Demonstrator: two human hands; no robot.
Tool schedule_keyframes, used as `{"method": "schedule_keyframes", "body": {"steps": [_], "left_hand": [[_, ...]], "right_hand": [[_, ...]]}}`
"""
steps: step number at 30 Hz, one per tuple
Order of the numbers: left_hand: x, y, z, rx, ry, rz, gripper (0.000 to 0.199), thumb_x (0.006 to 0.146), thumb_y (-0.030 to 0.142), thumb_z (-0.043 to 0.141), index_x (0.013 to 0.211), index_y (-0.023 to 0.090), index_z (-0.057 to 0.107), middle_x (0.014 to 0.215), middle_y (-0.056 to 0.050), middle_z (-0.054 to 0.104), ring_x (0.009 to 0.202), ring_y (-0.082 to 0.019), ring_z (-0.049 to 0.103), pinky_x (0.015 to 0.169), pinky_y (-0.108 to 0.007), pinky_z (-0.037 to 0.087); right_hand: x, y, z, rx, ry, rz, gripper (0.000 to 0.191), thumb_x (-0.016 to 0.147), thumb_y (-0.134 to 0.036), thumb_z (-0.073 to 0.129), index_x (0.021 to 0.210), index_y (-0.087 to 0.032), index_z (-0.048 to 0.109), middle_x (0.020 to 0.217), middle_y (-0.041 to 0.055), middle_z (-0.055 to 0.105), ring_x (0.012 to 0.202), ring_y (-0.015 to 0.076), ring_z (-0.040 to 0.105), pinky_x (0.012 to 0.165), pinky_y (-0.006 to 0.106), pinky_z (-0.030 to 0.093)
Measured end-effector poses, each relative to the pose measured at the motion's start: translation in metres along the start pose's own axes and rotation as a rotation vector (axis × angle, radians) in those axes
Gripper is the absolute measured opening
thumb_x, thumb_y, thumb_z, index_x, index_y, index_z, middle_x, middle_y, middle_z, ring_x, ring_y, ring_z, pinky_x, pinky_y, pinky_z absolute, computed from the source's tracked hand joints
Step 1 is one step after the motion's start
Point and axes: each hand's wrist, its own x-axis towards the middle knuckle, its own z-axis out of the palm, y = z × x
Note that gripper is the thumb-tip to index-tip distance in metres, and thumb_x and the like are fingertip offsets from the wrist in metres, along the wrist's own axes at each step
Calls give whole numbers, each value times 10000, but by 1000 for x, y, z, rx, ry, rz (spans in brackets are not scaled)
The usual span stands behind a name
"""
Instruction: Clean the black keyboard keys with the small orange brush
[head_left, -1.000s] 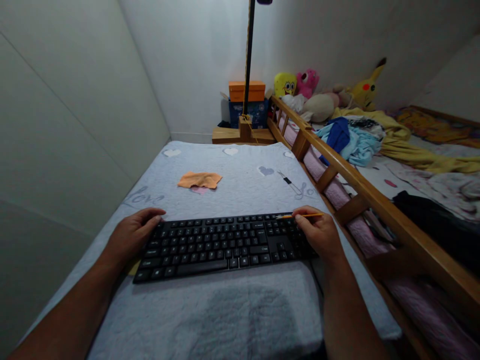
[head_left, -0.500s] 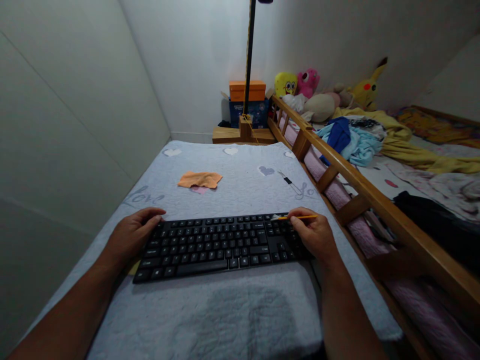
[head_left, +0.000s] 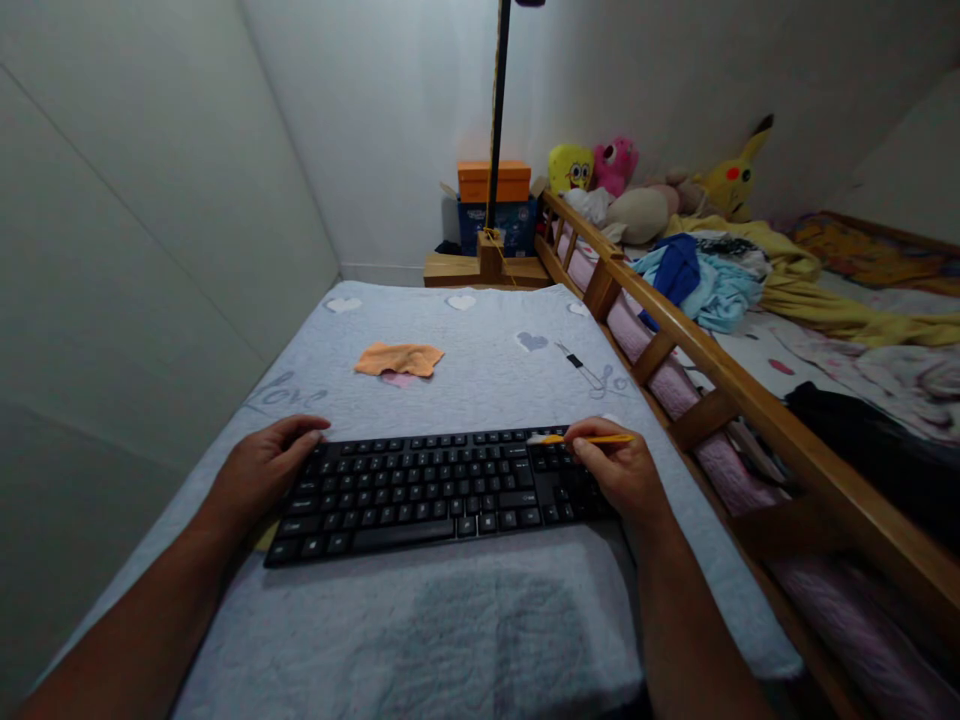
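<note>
A black computer keyboard (head_left: 420, 490) lies across the quilted cover in front of me, slightly tilted in view. My left hand (head_left: 266, 465) grips its left end, thumb at the top corner; the lower fingers are partly hidden. Pinched in my right hand (head_left: 619, 465) is a small brush (head_left: 555, 439) with a yellow handle and pale bristles. Its bristles point left, at the keyboard's top right rows; whether they touch the keys I cannot tell. Something yellow (head_left: 265, 537) peeks out under the left hand beside the keyboard.
An orange cloth (head_left: 400, 359) lies beyond the keyboard. Tweezer-like metal tool (head_left: 575, 361) with a black band rests farther right. A wooden bed rail (head_left: 675, 325) runs along the right side, with clothes (head_left: 705, 285) behind it. Boxes (head_left: 495, 182) and a black pole (head_left: 498, 110) stand at the back.
My right hand has shifted the brush a little to the left along the keyboard's top rows. My left hand stays in place.
</note>
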Motion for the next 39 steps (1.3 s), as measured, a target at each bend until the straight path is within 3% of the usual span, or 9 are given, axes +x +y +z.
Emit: {"method": "schedule_keyframes", "body": {"steps": [4, 14, 23, 31, 35, 39], "left_hand": [[-1, 2, -1, -52, -39, -23, 507, 808, 547, 533, 1096, 195, 757, 1025, -69, 786, 863, -250, 708, 728, -306, 529], [0, 3, -3, -57, -38, -14, 501, 791, 543, 552, 1078, 189, 760, 1008, -80, 784, 897, -273, 704, 800, -337, 529], [2, 1, -3, -36, -63, -23, 505, 810, 538, 540, 1095, 182, 755, 1045, -83, 781, 920, -271, 706, 814, -331, 516], [2, 1, -3, -34, -58, -15, 502, 802, 542, 538, 1087, 195, 761, 1053, -75, 785, 914, -270, 709, 795, -326, 523], [-1, 2, -2, -76, -61, -30, 509, 806, 542, 555, 1112, 186, 751, 1047, -80, 788, 892, -271, 710, 734, -317, 527], [-1, 0, -1, -82, -54, -26, 496, 819, 541, 555, 1108, 190, 755, 1059, -77, 789, 897, -266, 715, 732, -310, 526]], "right_hand": [[1, 3, 0, -70, 18, 11, 179, 762, -310, 600, 731, -207, 744, 724, 29, 732, 720, 206, 672, 678, 298, 498], [0, 13, -16, -208, 360, -7, 184, 826, -351, 586, 745, -222, 689, 666, 13, 687, 632, 200, 644, 647, 313, 499], [2, 18, -7, -250, 325, -11, 285, 922, -439, 548, 859, -202, 693, 717, 28, 705, 621, 195, 641, 700, 331, 513], [3, 18, -12, -265, 319, 30, 290, 885, -429, 534, 694, -234, 629, 593, 0, 626, 578, 190, 605, 625, 304, 468], [2, 20, -13, -231, 366, 55, 286, 902, -444, 525, 764, -224, 645, 605, -7, 627, 575, 188, 595, 630, 310, 459], [3, 19, -9, -211, 335, 58, 290, 909, -458, 529, 811, -217, 657, 633, -2, 648, 586, 188, 605, 645, 312, 471]]}}
